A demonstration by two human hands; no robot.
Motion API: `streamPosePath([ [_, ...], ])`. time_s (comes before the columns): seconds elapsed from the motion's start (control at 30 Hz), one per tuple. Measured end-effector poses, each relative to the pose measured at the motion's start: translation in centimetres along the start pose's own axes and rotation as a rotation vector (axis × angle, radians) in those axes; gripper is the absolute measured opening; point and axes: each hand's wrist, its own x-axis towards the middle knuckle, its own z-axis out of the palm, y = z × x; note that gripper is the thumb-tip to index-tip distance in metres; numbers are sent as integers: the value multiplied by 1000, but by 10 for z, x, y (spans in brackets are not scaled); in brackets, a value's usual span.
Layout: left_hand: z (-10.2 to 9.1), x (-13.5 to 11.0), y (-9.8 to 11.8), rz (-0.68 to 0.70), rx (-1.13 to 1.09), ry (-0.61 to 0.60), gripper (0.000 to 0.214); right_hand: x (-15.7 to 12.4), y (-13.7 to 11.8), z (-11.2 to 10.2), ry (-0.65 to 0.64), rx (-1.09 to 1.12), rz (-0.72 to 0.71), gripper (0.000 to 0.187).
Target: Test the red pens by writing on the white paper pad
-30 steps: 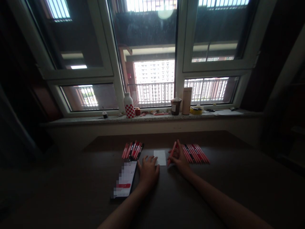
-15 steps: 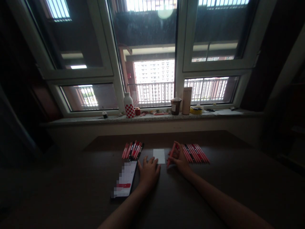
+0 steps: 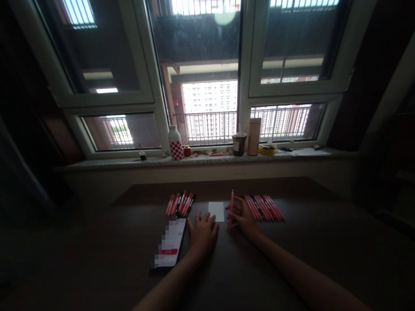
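My right hand (image 3: 242, 217) pinches a pink pen (image 3: 231, 203), held nearly upright just right of a small white paper (image 3: 216, 211). Flat on the table with fingers spread lies my left hand (image 3: 203, 231), its fingertips touching the paper's lower left edge. Left of that hand is a phone (image 3: 170, 244) with a lit, partly blurred screen. Behind the phone a row of pink, red and black pens (image 3: 180, 204) lies side by side. A second row of pens (image 3: 266, 208), mostly pink, lies to the right of my right hand.
The dark table (image 3: 259, 268) ends below a stone windowsill (image 3: 207, 161). On the sill stand a red-and-white checkered bottle (image 3: 176, 144), a cup with a dark drink (image 3: 239, 144), a tall tan box-like container (image 3: 253, 137) and a yellow tape roll (image 3: 266, 150).
The pen in my right hand has turned from a rightward lean to nearly upright, and its top has moved left. My left hand stays in place.
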Motion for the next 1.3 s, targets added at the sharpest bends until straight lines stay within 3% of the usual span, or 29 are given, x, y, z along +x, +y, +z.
streamPosePath([
  [0.2, 2, -1, -1, 7, 14, 31, 36, 1, 3, -3, 21, -226, -41, 37],
  [0.33, 4, 0, -2, 10, 18, 55, 36, 0, 2, -4, 42, -382, -131, 31],
  [0.6, -2, 3, -2, 6, -23, 228, 41, -5, 2, -5, -5, -709, -262, 24],
  [0.97, -3, 7, -5, 69, -158, 214, 32, -7, 4, -5, -149, -760, -270, 26],
  [1.3, -7, 6, -5, 28, -183, 210, 27, -9, 0, -9, -146, -871, -280, 24],
])
